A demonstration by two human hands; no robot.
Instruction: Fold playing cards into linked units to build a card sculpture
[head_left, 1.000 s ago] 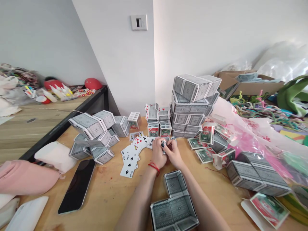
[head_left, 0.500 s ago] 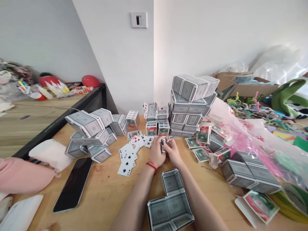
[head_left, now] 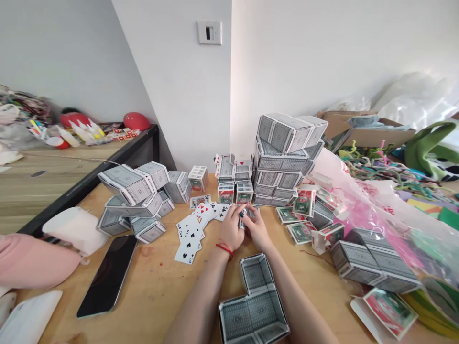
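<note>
My left hand (head_left: pixel 231 226), with a red string bracelet at the wrist, and my right hand (head_left: pixel 255 228) meet over the middle of the table. Both are closed on grey-backed playing cards (head_left: pixel 241 222), mostly hidden by my fingers; how many cards, I cannot tell. Loose playing cards (head_left: pixel 190 234) lie face up in a fan just left of my left hand. Between my forearms stands an open L-shaped box made of cards (head_left: pixel 247 315), its hollow facing up. Behind my hands, small card boxes (head_left: pixel 245 193) stand against the wall.
A tall stack of card-built blocks (head_left: pixel 279 153) rises at the back right, another pile (head_left: pixel 132 186) at the left. Green-and-red card packs (head_left: pixel 301 232) lie right of my hands. A phone (head_left: pixel 107 277) rests at left; a roll of tape (head_left: pixel 437 306) sits at the right edge.
The fingers of both hands have shifted slightly and lie flatter around the cards, which show less between them. The view has tilted a little; the other things stay in place.
</note>
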